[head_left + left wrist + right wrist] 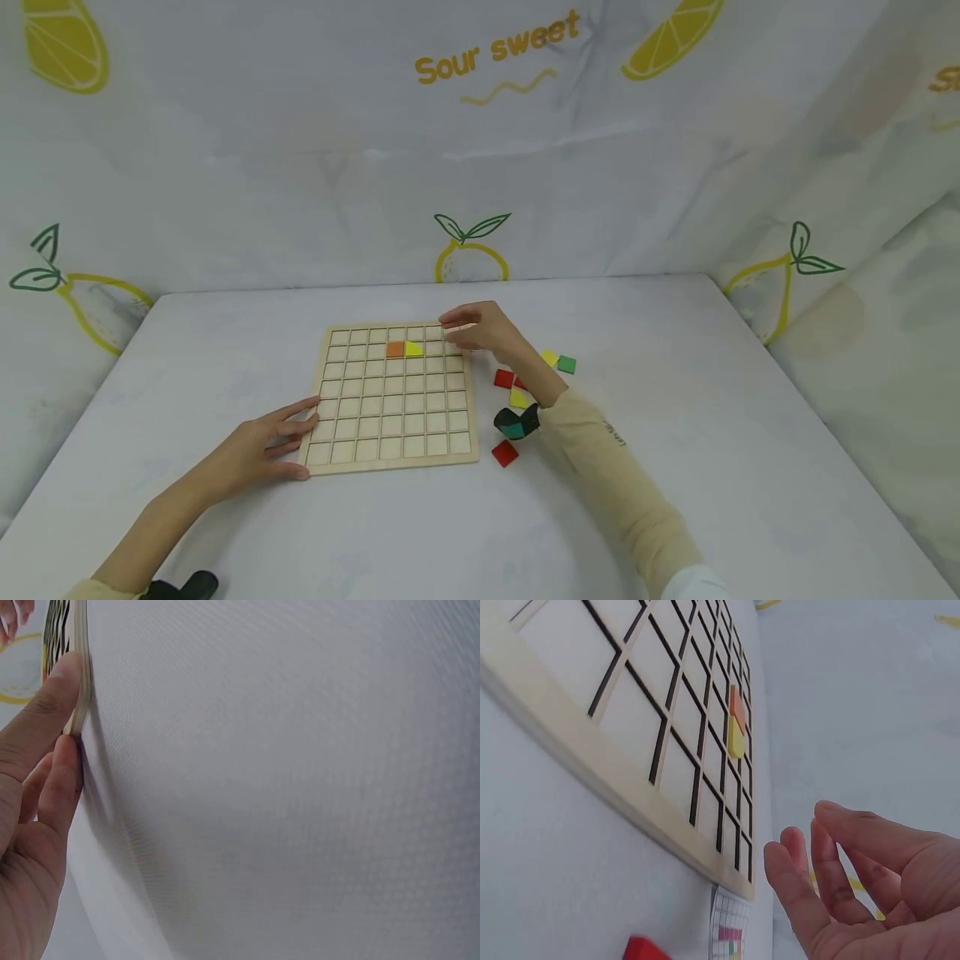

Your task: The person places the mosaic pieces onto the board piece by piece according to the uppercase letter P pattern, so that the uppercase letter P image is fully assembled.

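Note:
A square wooden grid board (390, 467) lies on the white table, slightly turned. Near its far side, an orange square tile (395, 349) and a yellow tile with a slanted edge (414, 348) sit side by side in neighbouring cells. My left hand (255, 454) rests against the board's left edge, fingers spread along it and thumb by the near-left corner. Over the far-right corner hovers my right hand (480, 327). In the right wrist view, the thumb and fingers (787, 881) are apart, with nothing visible between them.
Right of the board lie loose tiles: a green one (567, 365), a yellow one (519, 398) and several red ones, such as the nearest red tile (505, 453). My right forearm partly covers this group. The right wrist view shows a printed grid sheet (730, 930) beside the board.

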The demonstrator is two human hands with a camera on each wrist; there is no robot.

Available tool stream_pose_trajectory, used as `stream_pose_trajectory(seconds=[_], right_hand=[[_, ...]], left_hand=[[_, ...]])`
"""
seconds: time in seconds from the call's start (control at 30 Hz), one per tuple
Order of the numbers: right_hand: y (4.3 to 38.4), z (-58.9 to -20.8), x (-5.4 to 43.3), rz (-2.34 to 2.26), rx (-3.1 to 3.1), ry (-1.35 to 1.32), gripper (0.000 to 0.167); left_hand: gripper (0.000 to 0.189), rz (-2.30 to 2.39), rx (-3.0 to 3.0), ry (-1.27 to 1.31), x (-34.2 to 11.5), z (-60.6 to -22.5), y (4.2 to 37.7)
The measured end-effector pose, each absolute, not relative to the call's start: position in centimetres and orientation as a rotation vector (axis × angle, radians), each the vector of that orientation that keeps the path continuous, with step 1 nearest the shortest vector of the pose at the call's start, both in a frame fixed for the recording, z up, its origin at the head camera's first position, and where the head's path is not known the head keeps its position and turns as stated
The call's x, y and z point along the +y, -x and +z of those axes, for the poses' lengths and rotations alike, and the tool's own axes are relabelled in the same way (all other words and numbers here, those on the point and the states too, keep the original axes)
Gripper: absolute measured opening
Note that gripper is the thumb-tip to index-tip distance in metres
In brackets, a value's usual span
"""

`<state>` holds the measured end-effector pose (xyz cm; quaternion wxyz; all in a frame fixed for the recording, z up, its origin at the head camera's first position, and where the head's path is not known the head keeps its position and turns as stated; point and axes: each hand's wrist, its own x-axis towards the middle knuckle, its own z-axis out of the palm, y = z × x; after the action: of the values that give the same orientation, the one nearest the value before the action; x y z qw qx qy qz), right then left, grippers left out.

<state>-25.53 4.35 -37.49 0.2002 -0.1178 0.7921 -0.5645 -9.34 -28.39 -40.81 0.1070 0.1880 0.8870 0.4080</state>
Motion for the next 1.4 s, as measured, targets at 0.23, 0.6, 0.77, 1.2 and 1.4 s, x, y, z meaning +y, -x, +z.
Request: stream_pose_trajectory(seconds=[0.23, 0.6, 0.77, 1.2, 1.4], right_hand=[[25.4, -37.3, 8.4, -1.593, 2.232, 0.279, 0.034], [24.2, -37.4, 14.7, -1.527, 2.306, 0.150, 0.037], [23.9, -37.9, 17.8, -1.539, 2.313, 0.150, 0.039], [20.8, -38.0, 21.9, -1.505, 2.261, 0.200, 0.044], [19.4, -38.6, 22.9, -1.556, 2.187, 0.158, 0.044]], left_hand=[[0.085, 1.197, 2.624, -0.589, -28.4, -40.9, 9.4], [0.083, 1.181, 2.649, -0.628, -28.3, -41.0, 9.4], [0.081, 1.182, 2.648, -0.624, -28.3, -40.9, 9.4], [0.076, 1.219, 2.653, -0.641, -28.5, -41.1, 9.2], [0.075, 1.209, 2.646, -0.593, -28.5, -41.3, 9.1]])
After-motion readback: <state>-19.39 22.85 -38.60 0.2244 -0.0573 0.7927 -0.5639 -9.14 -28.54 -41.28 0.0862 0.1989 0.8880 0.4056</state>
